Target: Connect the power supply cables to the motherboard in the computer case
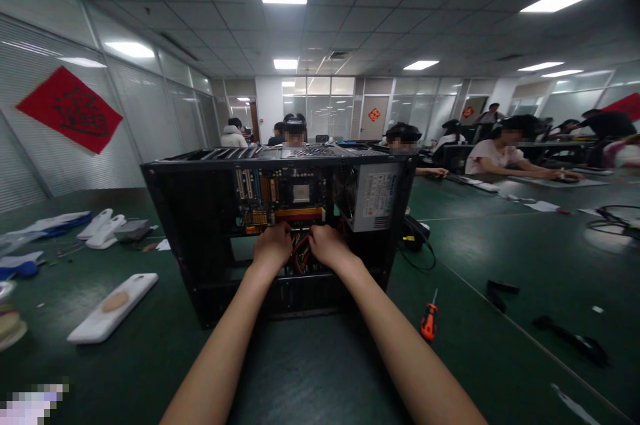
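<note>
Cables (301,254), just below frame centre inside the case (193,225), should be light and flexible; grasp them bundled. Left hand (271,248) and right hand (330,246) curl beside them; whether either pinches cannot be determined.

"What do the arms show?"

"Bare down to the view's lower edge, the left forearm (227,338) and right forearm (395,331) stretch forward and converge."

"And the hands?"

"The left hand (273,246) and right hand (329,245) stand near each other, apart, backs toward the camera, fingers curled inward."

"Their grip?"

"Fingertips are largely hidden; how far they close cannot be told."
</note>
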{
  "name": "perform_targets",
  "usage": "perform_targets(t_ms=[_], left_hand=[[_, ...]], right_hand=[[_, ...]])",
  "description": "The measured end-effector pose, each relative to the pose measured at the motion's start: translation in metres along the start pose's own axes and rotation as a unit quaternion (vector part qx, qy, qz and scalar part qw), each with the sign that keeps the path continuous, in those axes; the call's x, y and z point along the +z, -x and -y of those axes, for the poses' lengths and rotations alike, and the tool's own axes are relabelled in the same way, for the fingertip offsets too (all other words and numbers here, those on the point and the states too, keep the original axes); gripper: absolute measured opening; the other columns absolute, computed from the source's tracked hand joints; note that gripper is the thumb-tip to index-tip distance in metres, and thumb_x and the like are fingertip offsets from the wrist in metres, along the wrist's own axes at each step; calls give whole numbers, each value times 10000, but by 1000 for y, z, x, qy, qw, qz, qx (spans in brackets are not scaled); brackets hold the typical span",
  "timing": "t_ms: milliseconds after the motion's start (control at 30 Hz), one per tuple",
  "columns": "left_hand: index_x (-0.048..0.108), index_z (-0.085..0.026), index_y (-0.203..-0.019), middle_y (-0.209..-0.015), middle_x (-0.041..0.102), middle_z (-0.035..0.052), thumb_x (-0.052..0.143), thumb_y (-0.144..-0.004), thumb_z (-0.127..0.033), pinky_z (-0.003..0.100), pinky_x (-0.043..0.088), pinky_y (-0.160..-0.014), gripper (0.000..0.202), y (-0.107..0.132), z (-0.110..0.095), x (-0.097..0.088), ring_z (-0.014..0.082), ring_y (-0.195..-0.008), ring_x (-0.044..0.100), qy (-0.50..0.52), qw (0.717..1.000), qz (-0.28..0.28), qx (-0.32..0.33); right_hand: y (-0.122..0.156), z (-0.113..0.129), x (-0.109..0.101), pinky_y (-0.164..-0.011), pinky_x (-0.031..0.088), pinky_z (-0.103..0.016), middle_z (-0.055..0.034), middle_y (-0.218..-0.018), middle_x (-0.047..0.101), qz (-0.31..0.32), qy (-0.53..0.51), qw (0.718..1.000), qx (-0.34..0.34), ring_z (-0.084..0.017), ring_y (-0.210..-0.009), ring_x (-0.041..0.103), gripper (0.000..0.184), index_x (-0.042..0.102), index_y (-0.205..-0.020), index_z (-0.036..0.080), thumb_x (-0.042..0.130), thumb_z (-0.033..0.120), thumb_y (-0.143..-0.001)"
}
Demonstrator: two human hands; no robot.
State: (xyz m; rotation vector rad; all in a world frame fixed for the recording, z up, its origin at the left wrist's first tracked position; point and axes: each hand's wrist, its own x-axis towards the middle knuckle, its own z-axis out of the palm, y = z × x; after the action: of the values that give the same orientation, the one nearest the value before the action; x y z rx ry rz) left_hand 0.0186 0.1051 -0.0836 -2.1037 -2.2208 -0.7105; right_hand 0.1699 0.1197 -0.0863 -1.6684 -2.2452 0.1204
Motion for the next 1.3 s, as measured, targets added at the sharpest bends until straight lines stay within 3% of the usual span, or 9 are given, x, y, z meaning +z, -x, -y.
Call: perform_targets(t_ms=[733, 1133, 1300], left_hand=[[674, -231, -1147, -1109, 730, 118, 439, -953, -274, 390, 521, -850, 308, 0, 0, 3, 298, -1027, 691, -6, 1000, 1, 1], [689, -202, -1111, -1148, 725, 132, 431, -955, -275, 384, 508, -923, 310, -2, 3, 7, 294, -1091, 675, 16, 1000, 0, 7], [707, -165, -1086, -1160, 727, 146, 459, -948, -258, 332, 486, -963, 299, -7, 5, 10, 270, -1140, 661, 50, 998, 30, 2]], right_hand=[[-3, -1, 3, -761, 479, -277, -177, -1055, 744, 2, -2, 1000, 18, -247, -983, 721, 321, 724, -1062, 151, 420, 230, -1000], [-3, -1, 3, -760, 478, -280, -178, -1049, 745, -2, -7, 1000, 12, -250, -979, 719, 324, 729, -1056, 147, 425, 236, -990], [-4, -2, 4, -747, 479, -283, -175, -1048, 746, -5, -6, 1000, 11, -258, -979, 721, 315, 728, -1042, 145, 429, 228, -984]])
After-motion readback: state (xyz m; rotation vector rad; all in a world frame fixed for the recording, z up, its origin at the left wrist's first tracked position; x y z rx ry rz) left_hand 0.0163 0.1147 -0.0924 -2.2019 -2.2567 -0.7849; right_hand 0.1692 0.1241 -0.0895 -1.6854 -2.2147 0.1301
